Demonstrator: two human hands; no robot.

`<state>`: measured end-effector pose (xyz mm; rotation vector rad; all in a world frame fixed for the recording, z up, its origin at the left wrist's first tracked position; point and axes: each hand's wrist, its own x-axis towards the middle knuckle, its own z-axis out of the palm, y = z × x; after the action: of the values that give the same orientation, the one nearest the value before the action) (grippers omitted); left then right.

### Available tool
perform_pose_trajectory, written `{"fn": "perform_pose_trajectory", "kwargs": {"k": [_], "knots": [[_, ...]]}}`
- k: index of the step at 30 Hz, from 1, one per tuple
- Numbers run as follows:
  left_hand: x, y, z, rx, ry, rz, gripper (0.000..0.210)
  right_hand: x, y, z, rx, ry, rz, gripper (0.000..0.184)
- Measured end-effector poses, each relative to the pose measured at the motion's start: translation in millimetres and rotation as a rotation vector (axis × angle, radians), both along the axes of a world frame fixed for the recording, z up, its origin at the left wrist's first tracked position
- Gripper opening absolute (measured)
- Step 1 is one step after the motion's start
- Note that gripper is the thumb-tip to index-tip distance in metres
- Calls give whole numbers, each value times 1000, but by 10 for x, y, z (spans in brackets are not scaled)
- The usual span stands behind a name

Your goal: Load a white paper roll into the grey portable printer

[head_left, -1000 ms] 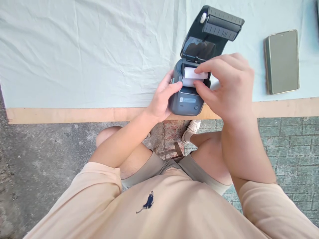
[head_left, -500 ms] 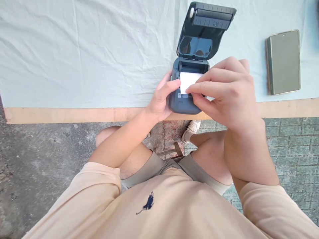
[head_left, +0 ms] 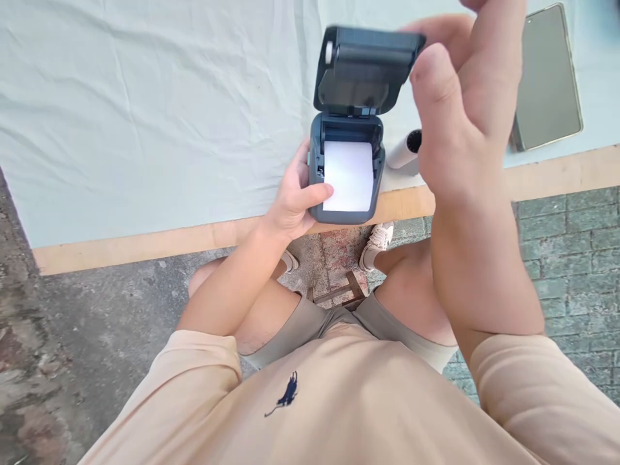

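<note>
My left hand [head_left: 296, 197] grips a dark blue-grey portable label printer [head_left: 317, 216] by its left side, its thumb pressing on the paper. The printer's lid [head_left: 371, 71] stands up on its hinge. A strip of white paper [head_left: 349, 177] lies over the open compartment and reaches down the front. At the lid's upper right corner is my right hand [head_left: 472, 97], its fingers reaching to the back of the lid and its thumb apart from them. Part of that hand is cut off by the upper edge of the view.
A small white cylinder [head_left: 401, 154] with a dark end stands right of the printer. Farther right lies a smartphone [head_left: 549, 81]. A pale cloth [head_left: 159, 129] covers the table, whose wooden front edge [head_left: 145, 245] runs close to my knees.
My right hand has let go of the paper and moved up to the lid. The lid leans farther forward. More of the paper shows, and the white cylinder has come into sight.
</note>
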<state>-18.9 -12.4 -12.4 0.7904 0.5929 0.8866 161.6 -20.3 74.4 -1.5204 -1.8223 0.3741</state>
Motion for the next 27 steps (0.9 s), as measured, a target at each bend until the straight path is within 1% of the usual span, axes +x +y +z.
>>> {"fn": "perform_pose_trajectory", "kwargs": {"k": [1, 3, 4, 6, 9, 11, 13, 15, 17, 19, 21, 24, 27], "knots": [[4, -1, 1, -7, 9, 9, 56, 1, 6, 0, 6, 48, -7, 30], [14, -14, 23, -40, 26, 33, 50, 3, 6, -13, 68, 150, -41, 24], [20, -25, 43, -60, 31, 43, 48, 4, 3, -24, 76, 160, -25, 22], [29, -48, 91, -95, 34, 56, 45, -4, 0, -40, 73, 160, 1, 21], [33, -76, 158, -133, 40, 65, 51, -76, 17, -19, 7, 79, 82, 22], [34, -90, 185, -148, 78, 58, 60, -181, 47, 19, -93, -66, 95, 27], [39, -100, 195, -143, 121, 28, 66, -316, 85, 55, -252, -257, 12, 34], [50, -104, 191, -144, 125, 6, 61, -450, 118, 67, -414, -413, -100, 41], [64, -104, 182, -177, 91, 27, 49, -557, 139, 49, -484, -499, -169, 51], [73, -100, 176, -216, 61, 64, 43, -624, 152, 7, -479, -534, -191, 59], [75, -96, 176, -222, 34, 65, 39, -657, 161, -45, -460, -551, -215, 62], [74, -86, 179, -204, -21, 29, 32, -668, 180, -107, -453, -527, -245, 58], [84, -63, 175, -226, -40, 37, 28, -624, 198, -102, -431, -437, -235, 51]]}}
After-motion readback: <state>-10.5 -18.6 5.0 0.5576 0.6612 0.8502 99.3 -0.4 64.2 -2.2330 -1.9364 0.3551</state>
